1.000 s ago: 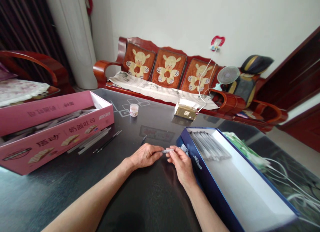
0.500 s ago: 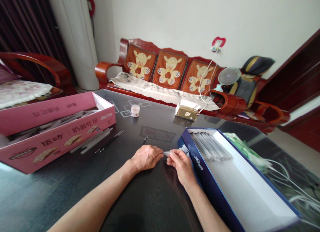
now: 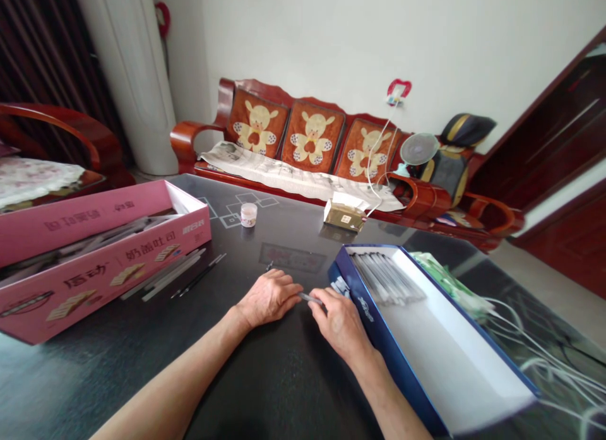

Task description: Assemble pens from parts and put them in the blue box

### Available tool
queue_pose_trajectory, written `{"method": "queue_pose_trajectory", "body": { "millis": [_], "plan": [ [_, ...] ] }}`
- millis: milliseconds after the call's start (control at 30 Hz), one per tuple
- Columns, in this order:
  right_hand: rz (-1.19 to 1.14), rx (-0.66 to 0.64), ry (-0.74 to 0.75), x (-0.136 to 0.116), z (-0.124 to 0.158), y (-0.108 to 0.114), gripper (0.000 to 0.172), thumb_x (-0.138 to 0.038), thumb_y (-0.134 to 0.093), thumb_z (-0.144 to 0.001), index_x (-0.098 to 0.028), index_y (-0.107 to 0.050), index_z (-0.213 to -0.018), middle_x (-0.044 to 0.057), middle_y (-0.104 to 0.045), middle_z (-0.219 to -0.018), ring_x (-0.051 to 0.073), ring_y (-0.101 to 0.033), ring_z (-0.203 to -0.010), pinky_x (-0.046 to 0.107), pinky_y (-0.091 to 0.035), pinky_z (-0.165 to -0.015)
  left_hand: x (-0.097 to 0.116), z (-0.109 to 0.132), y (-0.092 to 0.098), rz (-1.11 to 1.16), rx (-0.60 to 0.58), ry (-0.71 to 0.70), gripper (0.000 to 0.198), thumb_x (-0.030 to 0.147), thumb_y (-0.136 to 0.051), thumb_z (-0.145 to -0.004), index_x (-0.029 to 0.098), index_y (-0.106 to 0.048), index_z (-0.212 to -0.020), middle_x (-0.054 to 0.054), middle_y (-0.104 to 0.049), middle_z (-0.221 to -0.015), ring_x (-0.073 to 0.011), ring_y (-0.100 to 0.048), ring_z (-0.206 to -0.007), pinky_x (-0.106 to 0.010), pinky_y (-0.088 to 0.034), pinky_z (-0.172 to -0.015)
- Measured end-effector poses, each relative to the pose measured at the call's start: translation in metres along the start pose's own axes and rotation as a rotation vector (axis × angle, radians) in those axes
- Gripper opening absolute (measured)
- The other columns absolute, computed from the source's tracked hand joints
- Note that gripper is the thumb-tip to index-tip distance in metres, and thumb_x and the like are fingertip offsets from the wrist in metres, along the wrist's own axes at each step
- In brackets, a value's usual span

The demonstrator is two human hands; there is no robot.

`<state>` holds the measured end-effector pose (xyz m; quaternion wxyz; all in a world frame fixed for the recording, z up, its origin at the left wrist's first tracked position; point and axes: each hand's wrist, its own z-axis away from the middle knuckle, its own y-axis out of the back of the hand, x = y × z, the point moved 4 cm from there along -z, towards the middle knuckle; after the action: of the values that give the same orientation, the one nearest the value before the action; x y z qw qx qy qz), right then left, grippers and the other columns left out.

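L hand [image 3: 269, 298] & R hand [image 3: 341, 320] nr each other, ctr of frame, fingers of both clamped on a slim grey tube [image 3: 312, 298], one end each; tube lies approx. horiz. in the gap btwn them, much of it hidden by fingers. Both hands low over dark counter [image 3: 284, 396]. Blue box [image 3: 379, 329], R of ctr, just beside R hand; bundle of clear/grey tubes [image 3: 386, 279] in its far end. Pink box [image 3: 195, 231] on L side of frame, w/ more slim pcs inside; pale strips [image 3: 173, 274] & thin dark sticks [image 3: 199, 277] lie alongside. Sm. jar [image 3: 249, 215] upper mid-L, tissue box [image 3: 344, 217] upper mid-R. Green-white pkt [image 3: 452, 285] & white cables [image 3: 552, 370] far R, beyond blue box.
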<state>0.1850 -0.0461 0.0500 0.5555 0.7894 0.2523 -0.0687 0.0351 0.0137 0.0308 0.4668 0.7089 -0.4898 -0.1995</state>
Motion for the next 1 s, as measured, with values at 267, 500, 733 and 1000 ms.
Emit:
{"method": "queue_pose_trajectory", "body": {
  "millis": [267, 500, 733, 1000],
  "plan": [
    [0.282, 0.313, -0.279, 0.067, 0.008, 0.093, 0.025, -0.036, -0.052, -0.079, -0.019, -0.070, -0.083, 0.005, -0.065, -0.078, 0.017, -0.062, -0.067, 0.027, -0.046, -0.065, -0.042, 0.017, 0.017, 0.092, 0.602, 0.523, 0.033, 0.029, -0.043, -0.088, 0.019, -0.059, -0.116, -0.009, -0.063, -0.106, -0.0210, -0.056, -0.098, -0.034, -0.044, -0.089],
    [0.430, 0.037, -0.567, 0.134, 0.010, 0.091, 0.018, -0.035, -0.058, -0.071, -0.025, -0.071, -0.067, 0.002, -0.071, -0.066, 0.020, -0.063, -0.060, 0.027, -0.040, -0.052, -0.090, 0.043, 0.012, 0.288, 0.723, 1.040, 0.033, 0.031, -0.045, -0.083, 0.018, -0.066, -0.104, -0.002, -0.066, -0.074, -0.0148, -0.060, -0.067, -0.024, -0.046, -0.069],
    [0.433, 0.023, -0.545, 0.121, 0.002, 0.081, 0.026, -0.040, -0.055, -0.076, -0.020, -0.071, -0.082, 0.008, -0.071, -0.078, 0.024, -0.064, -0.070, 0.031, -0.044, -0.061, -0.086, 0.038, 0.002, 0.178, 0.576, 0.929, 0.029, 0.025, -0.044, -0.085, 0.019, -0.067, -0.103, -0.005, -0.070, -0.089, -0.0175, -0.063, -0.080, -0.026, -0.046, -0.076],
    [0.016, 0.337, -0.028, 0.006, 0.016, 0.006, 0.023, -0.030, -0.044, -0.090, -0.019, -0.064, -0.097, 0.009, -0.065, -0.091, 0.020, -0.062, -0.085, 0.030, -0.047, -0.077, -0.069, 0.033, 0.003, -0.134, 0.459, 0.694, 0.028, 0.017, -0.040, -0.089, 0.017, -0.064, -0.104, -0.007, -0.065, -0.082, -0.0178, -0.058, -0.079, -0.027, -0.044, -0.074]
  ]
}}
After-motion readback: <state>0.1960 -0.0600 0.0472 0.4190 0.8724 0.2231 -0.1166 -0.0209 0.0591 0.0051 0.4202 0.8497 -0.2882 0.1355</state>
